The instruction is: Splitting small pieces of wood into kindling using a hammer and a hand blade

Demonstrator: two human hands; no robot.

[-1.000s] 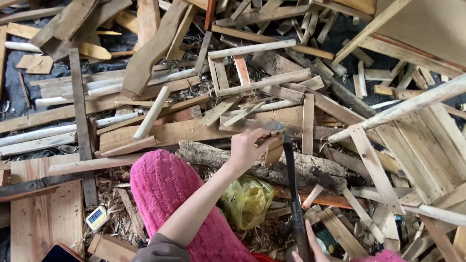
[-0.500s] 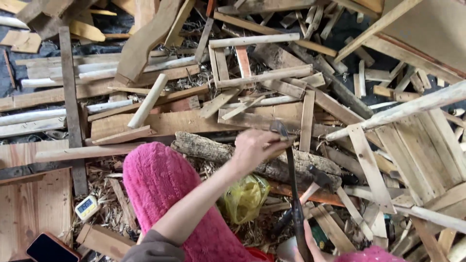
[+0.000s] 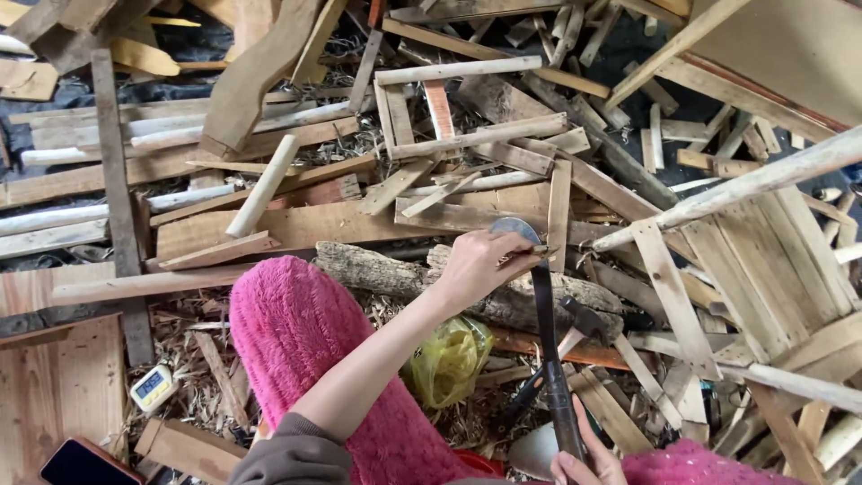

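Note:
My left hand (image 3: 478, 262) pinches a thin wooden stick (image 3: 530, 254) and holds it over a rough log (image 3: 395, 274). My right hand (image 3: 584, 460), at the bottom edge, grips the dark handle of a hatchet (image 3: 544, 332). Its grey blade (image 3: 515, 231) rests right beside the stick at my left fingertips. My knee in fuzzy pink fabric (image 3: 301, 332) lies just left of the log's near side.
Scrap boards and sticks cover the ground all around. A yellow plastic bag (image 3: 449, 357) sits below the log. A hammer (image 3: 575, 325) lies right of the hatchet handle. A small white timer (image 3: 153, 386) and a phone (image 3: 81, 462) lie at lower left. A slatted wooden frame (image 3: 745, 269) stands at right.
The view has drifted slightly. My left hand stays at the log with the stick, and the hatchet blade has risen a little to meet it.

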